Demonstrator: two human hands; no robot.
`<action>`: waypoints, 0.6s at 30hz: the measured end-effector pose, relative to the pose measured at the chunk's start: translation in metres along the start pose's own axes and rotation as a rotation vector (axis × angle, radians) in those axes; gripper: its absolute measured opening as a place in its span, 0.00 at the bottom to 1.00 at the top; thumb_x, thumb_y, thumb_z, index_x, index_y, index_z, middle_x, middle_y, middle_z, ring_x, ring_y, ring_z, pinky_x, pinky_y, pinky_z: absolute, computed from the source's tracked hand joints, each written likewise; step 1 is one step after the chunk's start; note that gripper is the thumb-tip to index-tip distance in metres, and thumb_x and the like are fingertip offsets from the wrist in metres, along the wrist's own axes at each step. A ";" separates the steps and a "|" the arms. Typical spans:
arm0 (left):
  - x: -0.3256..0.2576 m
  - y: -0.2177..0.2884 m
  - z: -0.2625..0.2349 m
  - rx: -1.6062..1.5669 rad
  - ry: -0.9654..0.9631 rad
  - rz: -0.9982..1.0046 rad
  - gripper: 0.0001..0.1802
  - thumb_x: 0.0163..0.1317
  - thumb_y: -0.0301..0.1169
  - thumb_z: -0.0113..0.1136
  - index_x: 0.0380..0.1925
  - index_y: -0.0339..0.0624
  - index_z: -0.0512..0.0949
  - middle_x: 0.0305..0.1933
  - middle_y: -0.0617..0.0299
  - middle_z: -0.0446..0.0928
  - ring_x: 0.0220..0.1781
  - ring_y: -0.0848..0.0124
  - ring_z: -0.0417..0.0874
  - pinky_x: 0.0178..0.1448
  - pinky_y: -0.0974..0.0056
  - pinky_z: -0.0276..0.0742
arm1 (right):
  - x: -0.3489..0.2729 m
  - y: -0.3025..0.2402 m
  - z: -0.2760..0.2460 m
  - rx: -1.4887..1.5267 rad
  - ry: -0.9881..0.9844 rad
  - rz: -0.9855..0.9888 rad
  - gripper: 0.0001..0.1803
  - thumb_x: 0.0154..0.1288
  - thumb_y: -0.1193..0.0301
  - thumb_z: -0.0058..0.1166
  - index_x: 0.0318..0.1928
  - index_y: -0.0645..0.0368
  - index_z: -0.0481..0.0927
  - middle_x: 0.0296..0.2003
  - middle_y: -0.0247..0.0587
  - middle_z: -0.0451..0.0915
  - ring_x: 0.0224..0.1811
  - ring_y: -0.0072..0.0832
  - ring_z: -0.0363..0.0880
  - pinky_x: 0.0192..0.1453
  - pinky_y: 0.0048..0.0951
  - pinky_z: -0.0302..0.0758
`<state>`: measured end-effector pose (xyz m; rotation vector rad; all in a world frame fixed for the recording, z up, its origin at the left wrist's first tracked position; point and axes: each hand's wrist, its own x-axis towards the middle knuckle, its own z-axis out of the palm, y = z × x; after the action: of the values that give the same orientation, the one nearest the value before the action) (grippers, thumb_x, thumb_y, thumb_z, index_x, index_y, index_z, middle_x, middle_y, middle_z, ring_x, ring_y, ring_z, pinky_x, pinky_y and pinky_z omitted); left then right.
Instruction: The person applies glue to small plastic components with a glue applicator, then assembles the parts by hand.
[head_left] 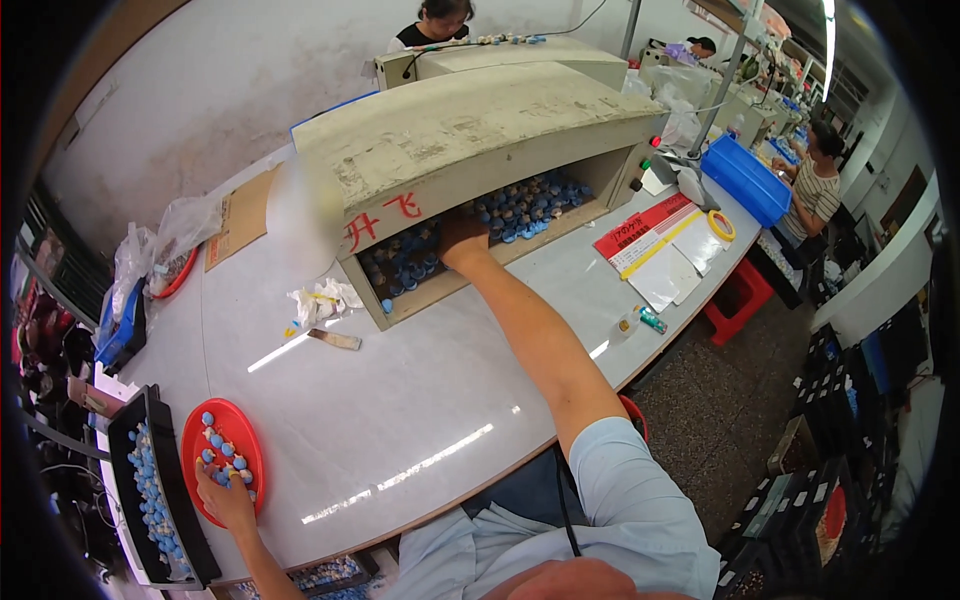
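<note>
My left hand (226, 502) reaches into a round red plate (257, 440) at the lower left, its fingers apart among small blue-and-white balls (216, 440). Whether a ball is between the fingertips is too small to tell. Stretched forward, my right hand (463, 240) is inside the long slot of a beige metal box (480, 120). Many small blue pieces (530, 205) lie in the slot on both sides of that hand. Its fingers are dark and partly hidden, so their closure does not show.
Left of the plate stands a black tray (118, 470) of blue-and-white pieces. Crumpled tissue (328, 298) and a flat scraper-like piece (335, 340) lie before the box. To its right are papers (665, 265), yellow tape (720, 226) and a blue bin (745, 180). Other people sit farther off.
</note>
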<state>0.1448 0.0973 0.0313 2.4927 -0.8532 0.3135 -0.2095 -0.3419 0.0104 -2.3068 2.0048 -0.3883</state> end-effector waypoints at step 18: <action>-0.062 0.137 0.044 -1.087 -0.334 0.448 0.21 0.66 0.25 0.55 0.58 0.30 0.67 0.54 0.53 0.76 0.49 0.67 0.79 0.55 0.64 0.74 | -0.100 0.007 -0.003 1.209 0.270 -0.076 0.07 0.60 0.73 0.60 0.38 0.60 0.77 0.39 0.40 0.79 0.35 0.30 0.77 0.38 0.32 0.75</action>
<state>0.0136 0.0125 0.0216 1.3394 -1.2655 -0.3666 -0.2293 -0.2441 -0.0026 -1.5424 1.1199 -1.4597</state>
